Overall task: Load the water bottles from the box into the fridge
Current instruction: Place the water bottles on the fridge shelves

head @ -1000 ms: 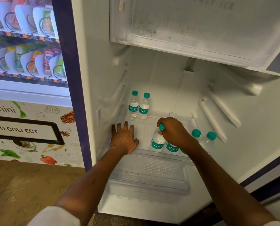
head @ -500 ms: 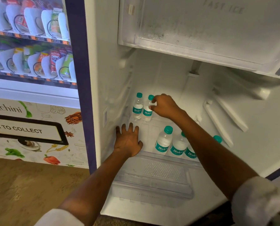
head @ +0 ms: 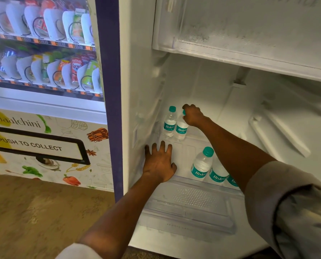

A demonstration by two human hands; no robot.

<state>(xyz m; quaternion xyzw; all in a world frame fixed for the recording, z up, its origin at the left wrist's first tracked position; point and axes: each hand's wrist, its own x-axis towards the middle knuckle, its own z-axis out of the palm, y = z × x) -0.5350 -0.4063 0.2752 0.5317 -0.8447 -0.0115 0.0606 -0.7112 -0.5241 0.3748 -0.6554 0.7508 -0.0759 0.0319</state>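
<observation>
Fridge (head: 202, 86) loading moves on: within a second the person's right hand (head: 193, 115) has left the three bottles (head: 201, 166) lined along the front edge of the shelf (head: 182, 152). It has reached to the back left corner, where its fingers now curl over the top of the rear right bottle (head: 181, 128), which stands touching its neighbour (head: 169, 124). The left hand (head: 158, 162) stays flat, fingers spread, holding nothing, near the shelf's front left corner. Five bottles stand upright inside; the reach looks like tidying the rear pair, and the box is out of view. The vending machine (head: 44, 128) alongside reads "Daalchini" and "PUSH TO COLLECT"; bottle labels read "Bisleri".
</observation>
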